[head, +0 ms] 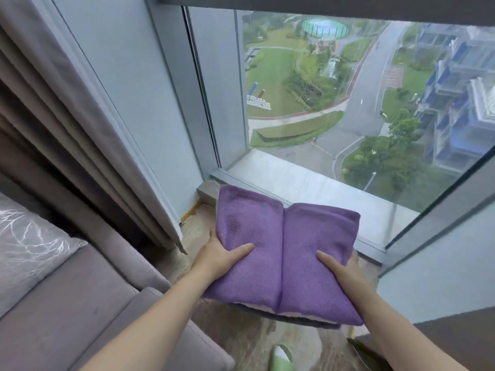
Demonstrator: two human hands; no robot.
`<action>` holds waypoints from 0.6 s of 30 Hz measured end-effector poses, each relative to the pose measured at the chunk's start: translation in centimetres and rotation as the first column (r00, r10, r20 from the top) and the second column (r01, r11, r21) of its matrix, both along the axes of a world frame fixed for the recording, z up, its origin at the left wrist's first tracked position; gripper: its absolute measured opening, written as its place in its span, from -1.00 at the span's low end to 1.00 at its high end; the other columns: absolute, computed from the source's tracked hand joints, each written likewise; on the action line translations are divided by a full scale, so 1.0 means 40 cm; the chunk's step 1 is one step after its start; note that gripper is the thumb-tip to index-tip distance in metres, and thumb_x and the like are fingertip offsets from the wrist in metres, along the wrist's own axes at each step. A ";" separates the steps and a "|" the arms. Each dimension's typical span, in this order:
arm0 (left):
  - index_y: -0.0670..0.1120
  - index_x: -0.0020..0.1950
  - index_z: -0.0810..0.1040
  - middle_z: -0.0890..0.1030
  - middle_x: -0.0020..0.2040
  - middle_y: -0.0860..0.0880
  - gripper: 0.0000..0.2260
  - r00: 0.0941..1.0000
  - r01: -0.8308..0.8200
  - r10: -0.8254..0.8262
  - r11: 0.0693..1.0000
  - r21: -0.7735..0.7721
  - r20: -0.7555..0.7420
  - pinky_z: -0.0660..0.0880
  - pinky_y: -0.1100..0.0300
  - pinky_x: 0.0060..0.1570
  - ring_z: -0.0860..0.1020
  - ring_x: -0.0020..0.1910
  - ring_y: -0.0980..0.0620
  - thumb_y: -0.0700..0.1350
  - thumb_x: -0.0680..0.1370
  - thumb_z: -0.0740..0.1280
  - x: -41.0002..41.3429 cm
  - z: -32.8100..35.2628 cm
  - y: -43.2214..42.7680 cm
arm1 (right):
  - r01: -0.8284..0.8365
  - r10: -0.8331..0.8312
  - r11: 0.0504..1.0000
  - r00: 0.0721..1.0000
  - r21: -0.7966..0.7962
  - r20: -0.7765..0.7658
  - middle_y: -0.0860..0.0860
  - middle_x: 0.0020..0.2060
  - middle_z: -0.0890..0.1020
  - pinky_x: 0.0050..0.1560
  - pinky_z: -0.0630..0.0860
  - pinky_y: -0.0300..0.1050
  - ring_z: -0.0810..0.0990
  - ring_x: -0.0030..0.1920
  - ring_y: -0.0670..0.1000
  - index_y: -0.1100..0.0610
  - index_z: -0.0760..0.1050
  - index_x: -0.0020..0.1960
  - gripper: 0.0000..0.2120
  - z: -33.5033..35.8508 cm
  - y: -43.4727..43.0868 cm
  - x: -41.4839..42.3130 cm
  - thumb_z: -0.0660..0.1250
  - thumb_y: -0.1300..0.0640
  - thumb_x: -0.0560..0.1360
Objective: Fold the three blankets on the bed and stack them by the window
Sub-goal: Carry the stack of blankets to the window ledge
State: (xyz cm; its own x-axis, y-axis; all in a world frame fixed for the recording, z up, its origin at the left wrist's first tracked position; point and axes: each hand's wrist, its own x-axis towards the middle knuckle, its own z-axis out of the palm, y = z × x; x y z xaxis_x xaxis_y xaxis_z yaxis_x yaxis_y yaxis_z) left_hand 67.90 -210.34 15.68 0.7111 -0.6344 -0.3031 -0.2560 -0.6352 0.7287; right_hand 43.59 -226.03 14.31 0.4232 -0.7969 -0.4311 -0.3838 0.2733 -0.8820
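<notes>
By the window sill [308,188], left grip [219,259] and right grip [341,269] clasping folded purple blanket [281,250], curtain [80,129] left, sofa [80,303] near

Floor-to-ceiling window [348,89] ahead, soft grey daylight — lawns, curved road, blue-white buildings far below. Pale sill [308,191] along its base. Grey pleated curtain [67,116] hangs left. Grey upholstered bed frame [80,303] lower left — wood-grain floor [198,226] beside it.

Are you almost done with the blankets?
Nearly. The purple blanket is already folded, and pale and grey layers peek out beneath it, maybe the other blankets. The left hand and right hand grip the pile at its sides. What is left is setting it down by the window.
</notes>
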 end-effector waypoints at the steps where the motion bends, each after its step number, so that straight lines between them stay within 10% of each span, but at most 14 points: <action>1: 0.14 0.49 0.09 0.43 0.26 0.15 0.07 1.000 -0.002 0.002 1.000 0.004 0.007 0.35 0.19 0.15 0.48 0.21 -0.01 0.50 0.10 0.39 0.009 0.000 -0.027 | 0.001 -0.001 1.000 1.000 0.004 -0.003 -0.10 0.15 0.40 0.04 0.35 -0.12 0.43 -0.08 -0.24 -0.04 0.08 0.47 -0.14 -0.001 -0.024 0.016 0.46 -0.18 0.34; 18: 0.09 0.52 0.00 0.45 0.36 -0.03 -0.04 0.980 0.181 -0.189 0.977 0.112 0.063 0.40 0.05 0.26 0.49 0.26 -0.14 0.26 0.28 0.46 0.184 -0.167 -0.356 | 0.200 -0.202 0.979 0.978 0.044 0.043 -0.06 0.22 0.33 0.09 0.36 -0.10 0.42 0.09 0.01 -0.03 -0.10 0.49 -0.14 -0.178 -0.183 0.214 0.43 -0.03 0.43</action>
